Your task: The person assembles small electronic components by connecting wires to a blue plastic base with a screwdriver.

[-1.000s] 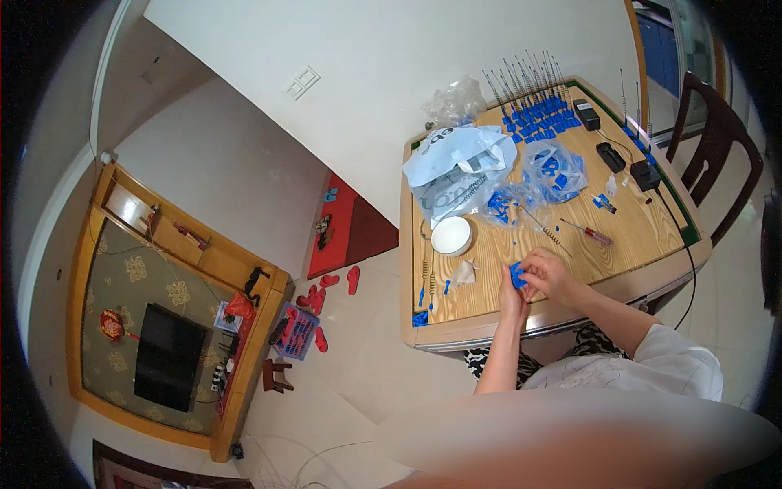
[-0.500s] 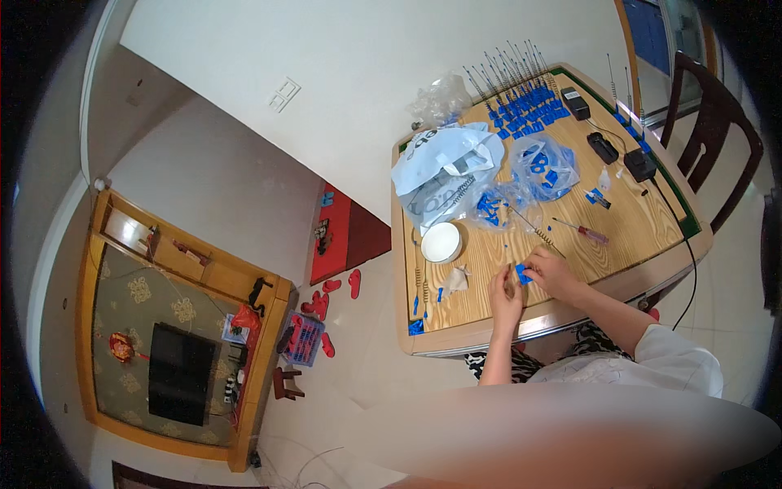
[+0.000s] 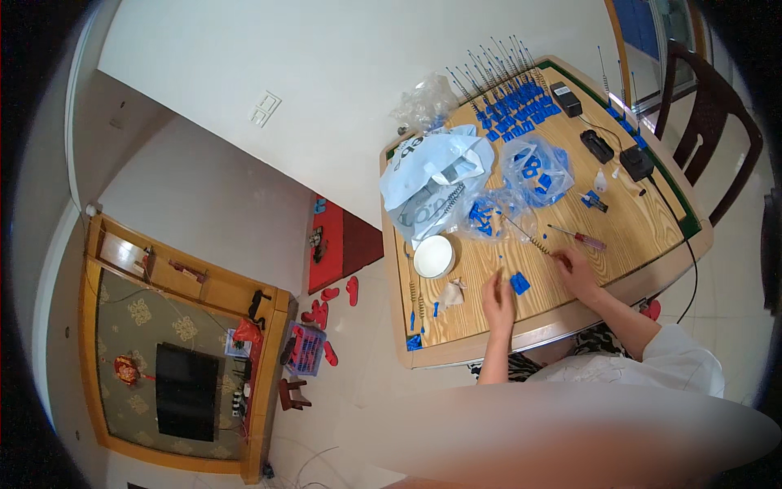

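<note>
A flat blue plastic piece (image 3: 520,284) lies on the wooden table top between my hands. My left hand (image 3: 498,306) rests just left of it, fingers stretched out and thumb close to the piece. Right of the piece, my right hand (image 3: 578,277) has its fingertips closed at the near end of a thin metal spring (image 3: 538,244) with a long straight rod. The spring still lies slantwise on the table. A screwdriver (image 3: 588,240) with a reddish handle lies beyond my right hand. Left of my left hand sits a small whitish crumpled bag (image 3: 453,293).
A white bowl (image 3: 434,257) stands at the left, near a large pale-blue plastic bag (image 3: 436,175). Clear bags of blue parts (image 3: 538,171) lie mid-table. Rows of blue bases with upright springs (image 3: 517,106) stand at the back. A black charger (image 3: 636,163) trails a cable over the right edge.
My right hand has let go of the blue piece and moved right to the spring's near end. The blue piece now lies on the table. The view has shifted slightly.
</note>
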Available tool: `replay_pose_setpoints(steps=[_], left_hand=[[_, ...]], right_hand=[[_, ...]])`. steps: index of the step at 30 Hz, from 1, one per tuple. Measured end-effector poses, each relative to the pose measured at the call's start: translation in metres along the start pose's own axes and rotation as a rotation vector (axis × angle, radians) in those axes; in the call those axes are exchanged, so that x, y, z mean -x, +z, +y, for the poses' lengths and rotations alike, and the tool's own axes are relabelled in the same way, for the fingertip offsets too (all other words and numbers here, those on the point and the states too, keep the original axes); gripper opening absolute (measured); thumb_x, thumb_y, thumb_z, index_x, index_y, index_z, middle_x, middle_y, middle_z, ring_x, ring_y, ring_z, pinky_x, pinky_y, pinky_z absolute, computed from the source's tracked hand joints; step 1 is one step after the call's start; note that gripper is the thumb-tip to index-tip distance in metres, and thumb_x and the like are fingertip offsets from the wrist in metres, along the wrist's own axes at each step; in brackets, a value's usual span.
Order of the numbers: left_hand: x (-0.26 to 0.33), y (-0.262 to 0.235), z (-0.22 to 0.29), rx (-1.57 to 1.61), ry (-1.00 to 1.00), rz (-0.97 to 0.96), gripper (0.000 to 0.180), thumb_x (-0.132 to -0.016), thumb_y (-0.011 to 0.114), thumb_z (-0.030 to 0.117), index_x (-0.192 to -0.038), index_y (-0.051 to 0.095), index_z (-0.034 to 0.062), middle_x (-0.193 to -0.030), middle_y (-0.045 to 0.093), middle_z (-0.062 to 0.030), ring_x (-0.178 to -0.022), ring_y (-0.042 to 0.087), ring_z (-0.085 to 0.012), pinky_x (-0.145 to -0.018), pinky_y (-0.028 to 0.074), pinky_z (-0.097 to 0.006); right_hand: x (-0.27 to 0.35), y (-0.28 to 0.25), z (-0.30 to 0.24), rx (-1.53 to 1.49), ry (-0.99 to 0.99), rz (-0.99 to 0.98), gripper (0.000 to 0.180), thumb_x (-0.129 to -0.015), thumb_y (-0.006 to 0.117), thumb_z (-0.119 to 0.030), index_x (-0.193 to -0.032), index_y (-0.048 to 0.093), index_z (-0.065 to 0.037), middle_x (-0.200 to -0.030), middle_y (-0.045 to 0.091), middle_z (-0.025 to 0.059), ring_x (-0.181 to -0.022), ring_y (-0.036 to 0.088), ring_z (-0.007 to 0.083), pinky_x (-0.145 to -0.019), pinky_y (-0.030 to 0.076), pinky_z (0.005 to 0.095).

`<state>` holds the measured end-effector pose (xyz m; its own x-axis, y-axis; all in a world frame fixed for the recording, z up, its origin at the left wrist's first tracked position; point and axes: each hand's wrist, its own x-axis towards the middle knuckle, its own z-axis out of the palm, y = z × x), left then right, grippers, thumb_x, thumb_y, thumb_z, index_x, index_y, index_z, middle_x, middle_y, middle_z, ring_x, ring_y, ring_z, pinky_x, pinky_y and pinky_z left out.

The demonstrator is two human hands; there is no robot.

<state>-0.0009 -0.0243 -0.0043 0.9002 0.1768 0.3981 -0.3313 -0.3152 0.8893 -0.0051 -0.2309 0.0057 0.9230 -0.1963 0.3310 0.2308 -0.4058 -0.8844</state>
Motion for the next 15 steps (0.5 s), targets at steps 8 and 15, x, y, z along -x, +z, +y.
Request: replay_pose_setpoints(steps=[8,15], left_hand=[[-0.08,0.014,0.014,-0.543,-0.048,-0.213,0.021,-0.079,0.063,0.019,-0.08,0.062,-0.0024,-0.079,0.062,-0.0187,-0.074,0.059,-0.0347,-0.07,0.047,-0.042],[-0.092,0.024,-0.009,-0.806,0.062,-0.297,0.015,-0.077,0.061,0.013,-0.081,0.064,-0.001,-0.078,0.063,-0.0215,-0.075,0.061,-0.0383,-0.069,0.049,-0.045]], right_hand=[[0.002,-0.002,-0.004,0.002,-0.004,-0.001,0.013,-0.081,0.059,-0.003,-0.094,0.058,-0.001,-0.081,0.059,0.0119,-0.068,0.059,0.0222,-0.06,0.047,0.0307],[-0.001,0.0,-0.003,-0.037,-0.051,0.015,0.012,-0.08,0.059,-0.002,-0.092,0.058,-0.002,-0.078,0.059,0.0114,-0.066,0.058,0.0218,-0.06,0.047,0.0314]])
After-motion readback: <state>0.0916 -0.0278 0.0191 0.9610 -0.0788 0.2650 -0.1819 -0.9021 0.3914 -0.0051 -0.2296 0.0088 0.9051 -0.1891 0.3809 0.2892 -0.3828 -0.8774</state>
